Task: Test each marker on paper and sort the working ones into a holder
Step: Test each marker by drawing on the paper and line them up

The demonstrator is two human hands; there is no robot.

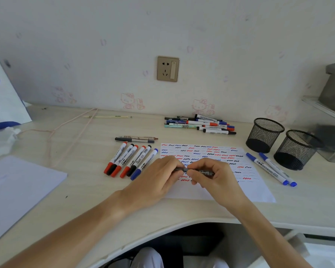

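Where the pale worktop curves toward the person, a paper covered in red, blue and black squiggles lies at its middle. Two empty mesh holders stand to the right of it, the far holder just beside the near holder. A pile of pens lies near the wall, and a row of six markers lies left of the paper; two blue markers lie between the paper and the holders. Over the paper, both hands meet on one dark marker held level. The left hand curls its fingers round one end, and the right hand pinches the barrel with curled fingers.
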